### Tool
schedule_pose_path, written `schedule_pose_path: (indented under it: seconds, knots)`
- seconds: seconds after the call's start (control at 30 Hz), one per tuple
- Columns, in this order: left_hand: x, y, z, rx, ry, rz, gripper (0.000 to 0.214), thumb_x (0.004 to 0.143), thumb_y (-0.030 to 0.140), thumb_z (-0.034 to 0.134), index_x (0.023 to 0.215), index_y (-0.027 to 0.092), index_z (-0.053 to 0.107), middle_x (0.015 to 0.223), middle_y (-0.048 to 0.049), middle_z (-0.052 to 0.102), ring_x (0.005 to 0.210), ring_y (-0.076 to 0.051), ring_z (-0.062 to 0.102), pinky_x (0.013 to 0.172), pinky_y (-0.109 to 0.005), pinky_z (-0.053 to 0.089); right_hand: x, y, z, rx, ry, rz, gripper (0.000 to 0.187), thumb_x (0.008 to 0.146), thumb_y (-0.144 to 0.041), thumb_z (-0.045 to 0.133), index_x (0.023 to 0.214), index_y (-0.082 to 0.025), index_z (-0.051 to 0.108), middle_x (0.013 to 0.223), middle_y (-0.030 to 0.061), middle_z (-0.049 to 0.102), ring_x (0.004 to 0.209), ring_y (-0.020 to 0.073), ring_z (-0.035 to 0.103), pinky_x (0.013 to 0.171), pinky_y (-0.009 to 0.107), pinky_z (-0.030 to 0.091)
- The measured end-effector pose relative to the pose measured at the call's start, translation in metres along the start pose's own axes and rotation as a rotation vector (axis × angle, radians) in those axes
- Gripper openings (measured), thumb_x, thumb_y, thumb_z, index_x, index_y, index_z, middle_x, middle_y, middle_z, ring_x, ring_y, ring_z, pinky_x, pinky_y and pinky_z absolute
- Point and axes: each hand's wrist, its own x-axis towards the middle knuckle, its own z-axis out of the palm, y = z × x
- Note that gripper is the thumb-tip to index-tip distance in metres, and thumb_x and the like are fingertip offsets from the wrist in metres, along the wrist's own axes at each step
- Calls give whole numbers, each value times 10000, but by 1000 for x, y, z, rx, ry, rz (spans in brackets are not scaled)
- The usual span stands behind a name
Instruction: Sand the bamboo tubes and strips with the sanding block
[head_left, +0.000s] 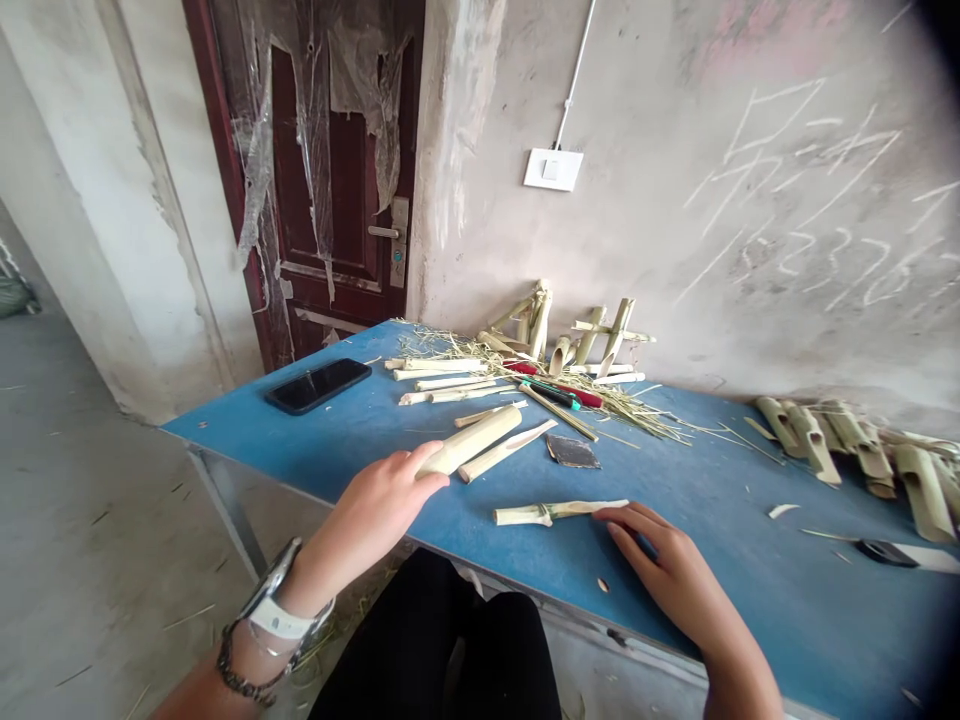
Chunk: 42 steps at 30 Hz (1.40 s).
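My left hand (397, 490) is closed around the near end of a thick, pale bamboo piece (480, 437), tilted up over the table's front. My right hand (660, 560) has its fingertips on the thin, pointed right end of a cut bamboo stick (525, 515) lying on the table; the fingers look closed on that tip. Beyond the left hand's piece lies a split bamboo stick (506, 452). A small dark square of what looks like sandpaper (573, 451) rests to its right.
On the blue table (690, 500) lie a black phone (319, 386), bamboo sticks (442, 382), straw-like shavings (645, 410), and red and green-black tools. Small bamboo structures (540, 320) stand against the wall. Cut bamboo tubes (810, 440) and a knife (907, 555) are at the right.
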Motion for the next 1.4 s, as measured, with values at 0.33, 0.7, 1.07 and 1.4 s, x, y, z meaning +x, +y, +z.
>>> schedule_pose_path:
  seconds: [0.33,0.7,1.07,1.4]
  knots:
    - [29,16,2,178,-106,110,384,846,-24,422,1092,198,615,1400,-84,443,1028,-258,571,772,-363,529,0,1,-1,-28,-4,6,331,925,-420,413,1019,-234,671,1049,66,666,941,213,637,846,325,500]
    - [118,-37,-12,-121,-171,-24,149,861,233,544,916,163,664,934,-71,685,831,-211,613,688,-290,434,1,-4,-3,-20,-9,-2,320,931,-375,411,1045,-216,665,1086,73,661,942,198,633,846,312,487]
    - [126,-47,14,-271,-32,-36,124,844,240,608,856,146,688,818,-64,689,725,-185,622,654,-278,457,1,0,1,13,-1,0,322,931,-376,403,1048,-223,662,1062,61,656,945,200,631,857,328,492]
    - [42,12,-45,-1703,-26,-49,221,874,331,630,1025,183,692,861,-30,668,740,-106,626,624,-179,529,0,5,4,0,47,5,293,909,-427,444,964,-256,676,1018,40,678,931,221,638,849,354,501]
